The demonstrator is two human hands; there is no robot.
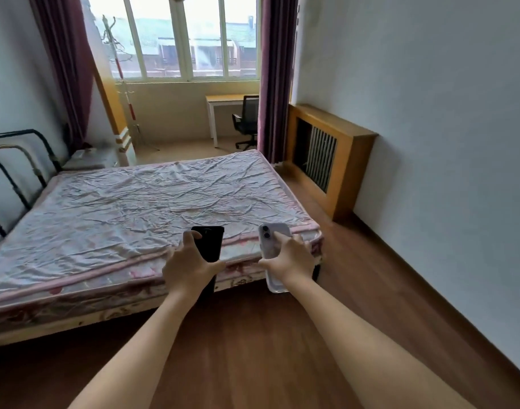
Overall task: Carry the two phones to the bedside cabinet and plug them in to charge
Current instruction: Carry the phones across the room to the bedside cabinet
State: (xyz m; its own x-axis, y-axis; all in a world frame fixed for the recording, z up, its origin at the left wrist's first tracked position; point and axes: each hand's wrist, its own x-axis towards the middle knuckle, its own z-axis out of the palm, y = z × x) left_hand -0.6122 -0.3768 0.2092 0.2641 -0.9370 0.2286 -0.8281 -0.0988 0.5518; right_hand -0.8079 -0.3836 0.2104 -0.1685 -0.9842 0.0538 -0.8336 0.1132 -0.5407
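Black slab phone (210, 242) gripped upright in my left hand (189, 262), pale clear-cased phone (271, 242) likewise in my right hand (289, 258), both at bed foot; grey bedside cabinet (89, 160) lies far ahead-left, left hand nearer.

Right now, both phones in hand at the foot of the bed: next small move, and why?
Probably walk forward along the bed's right side toward the pale bedside cabinet by the headboard. The left hand already grips the black phone, the right hand the white phone; the wooden floor there looks clear.
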